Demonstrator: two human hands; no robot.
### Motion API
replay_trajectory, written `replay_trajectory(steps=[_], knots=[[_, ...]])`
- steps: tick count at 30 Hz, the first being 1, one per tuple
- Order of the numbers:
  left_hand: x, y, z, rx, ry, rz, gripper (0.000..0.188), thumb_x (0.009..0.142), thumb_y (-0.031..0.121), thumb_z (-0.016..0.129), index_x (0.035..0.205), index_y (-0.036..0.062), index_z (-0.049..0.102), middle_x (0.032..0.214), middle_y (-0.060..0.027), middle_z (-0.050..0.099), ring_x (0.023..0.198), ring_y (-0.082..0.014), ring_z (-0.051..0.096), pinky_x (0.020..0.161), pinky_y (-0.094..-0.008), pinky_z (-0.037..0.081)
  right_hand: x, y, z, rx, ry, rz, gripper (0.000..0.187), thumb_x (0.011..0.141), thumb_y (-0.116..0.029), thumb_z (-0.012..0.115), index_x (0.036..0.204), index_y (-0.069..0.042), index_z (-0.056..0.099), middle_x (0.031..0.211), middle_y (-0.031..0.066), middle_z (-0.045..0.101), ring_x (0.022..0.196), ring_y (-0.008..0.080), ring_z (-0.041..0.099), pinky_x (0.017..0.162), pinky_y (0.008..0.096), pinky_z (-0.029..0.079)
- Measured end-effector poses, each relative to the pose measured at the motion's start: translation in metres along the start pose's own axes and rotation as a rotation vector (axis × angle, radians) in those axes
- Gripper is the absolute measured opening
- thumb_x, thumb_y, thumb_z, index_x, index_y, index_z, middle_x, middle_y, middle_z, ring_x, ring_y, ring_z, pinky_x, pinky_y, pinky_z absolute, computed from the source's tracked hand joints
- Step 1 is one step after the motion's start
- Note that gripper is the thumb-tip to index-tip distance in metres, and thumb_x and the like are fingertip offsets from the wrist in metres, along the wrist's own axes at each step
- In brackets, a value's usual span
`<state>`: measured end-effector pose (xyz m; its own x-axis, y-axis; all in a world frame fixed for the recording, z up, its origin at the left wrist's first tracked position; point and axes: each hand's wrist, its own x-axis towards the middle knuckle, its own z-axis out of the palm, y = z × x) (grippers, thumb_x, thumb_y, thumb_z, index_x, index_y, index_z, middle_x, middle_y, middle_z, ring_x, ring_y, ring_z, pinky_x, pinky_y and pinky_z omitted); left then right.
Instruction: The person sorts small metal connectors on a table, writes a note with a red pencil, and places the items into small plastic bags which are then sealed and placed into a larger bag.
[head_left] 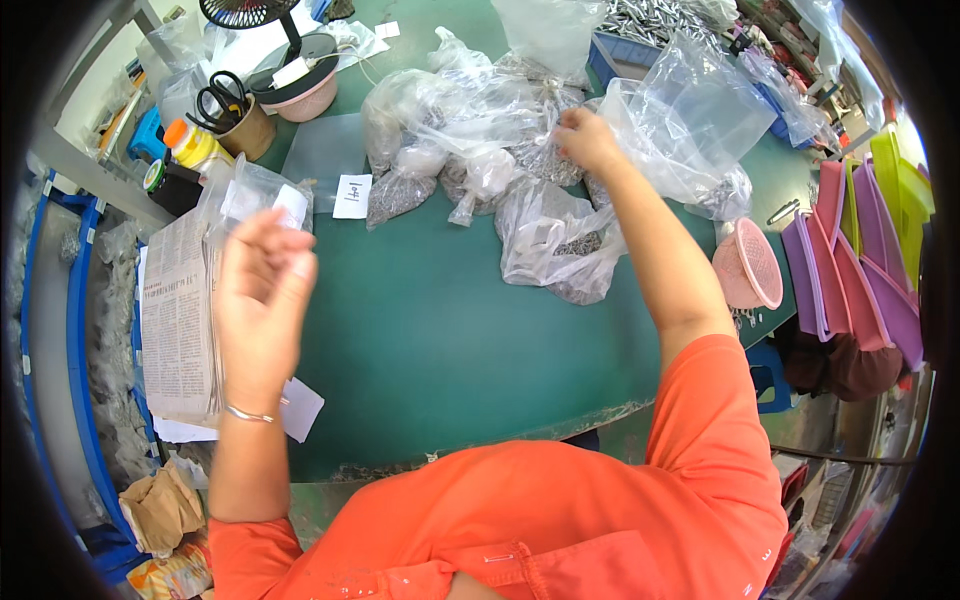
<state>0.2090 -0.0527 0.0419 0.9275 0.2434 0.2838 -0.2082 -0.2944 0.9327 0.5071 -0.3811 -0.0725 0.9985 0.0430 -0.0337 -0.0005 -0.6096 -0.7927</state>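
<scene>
Reaching among the plastic bags, your right hand (590, 145) has its fingers bent down at the edge of the bunched clear bags (450, 115); whether they pinch the film cannot be told. Your left hand (262, 290) is raised and blurred, its fingers loosely curled with the thumb standing off from them. The bunched bags, holding small dark pieces, spread to the left of your right fingertips, while a slumped clear bag (555, 245) with similar pieces lies nearer your body, just below them. Right of those fingers sits a large clear bag (690, 110), and beyond them a blue tray (608, 75) under shiny metal parts. Farther right and nearer you than those fingertips, a pink basket (748, 265) is tipped on its side. Close behind your left fingers is a clear bag with white paper (225, 195); a newspaper stack (178, 320) lies to their left, and a white card (352, 197) to their right on the green tabletop (450, 370). Past them stand a yellow jar (197, 147) and a cup of scissors (250, 135).
</scene>
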Motion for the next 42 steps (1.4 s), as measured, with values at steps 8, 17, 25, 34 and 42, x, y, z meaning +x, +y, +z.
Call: replay_trajectory(steps=[8,17,25,34,42], knots=[[-0.048,-0.026,0.025,-0.140,-0.082,-0.247,0.034,0.090,-0.002,0.062,0.123,0.0001,0.053,0.106,-0.0072,0.062,0.094,-0.0125,0.060,0.084,-0.0253,0.049,-0.010,-0.005,0.024,-0.290,0.164,-0.167,0.036,0.079,-0.029,0.075,0.094,0.003,0.067,0.096,0.0249,0.068,0.094,0.0414,0.065,0.083,0.0442,0.051],[-0.062,-0.048,0.012,-0.172,-0.039,-0.310,0.025,0.092,-0.002,0.060,0.117,-0.0020,0.056,0.100,-0.0081,0.064,0.093,-0.0130,0.062,0.085,-0.0274,0.051,-0.051,-0.091,-0.073,0.239,0.276,-0.439,0.030,0.086,-0.026,0.072,0.082,0.003,0.065,0.062,0.0021,0.059,0.049,0.0083,0.050,0.047,0.0291,0.042],[-0.068,-0.041,0.043,-0.059,-0.078,-0.067,0.043,0.086,0.005,0.069,0.125,0.0001,0.054,0.116,-0.0101,0.060,0.103,-0.0163,0.059,0.089,-0.0285,0.048,-0.179,-0.138,-0.061,0.340,-0.130,-0.513,0.017,0.085,-0.016,0.073,0.087,0.000,0.067,0.071,-0.0012,0.062,0.064,0.0048,0.052,0.058,0.0237,0.045],[-0.094,-0.063,0.061,0.222,-0.339,0.092,0.055,0.069,0.014,0.084,0.116,0.0008,0.061,0.107,-0.0113,0.066,0.104,-0.0241,0.062,0.092,-0.0350,0.048,-0.265,-0.064,0.052,0.851,-0.593,0.091,0.010,0.088,-0.009,0.070,0.088,0.001,0.067,0.078,0.0027,0.066,0.063,0.0071,0.059,0.057,0.0219,0.050],[-0.095,-0.068,0.076,0.329,-0.374,0.298,0.030,0.069,0.012,0.083,0.094,0.0039,0.067,0.091,-0.0076,0.066,0.084,-0.0241,0.061,0.075,-0.0339,0.048,-0.274,-0.041,0.045,0.913,-0.417,-0.015,0.009,0.090,-0.002,0.066,0.098,0.003,0.065,0.084,0.0055,0.066,0.066,0.0082,0.060,0.060,0.0215,0.050]])
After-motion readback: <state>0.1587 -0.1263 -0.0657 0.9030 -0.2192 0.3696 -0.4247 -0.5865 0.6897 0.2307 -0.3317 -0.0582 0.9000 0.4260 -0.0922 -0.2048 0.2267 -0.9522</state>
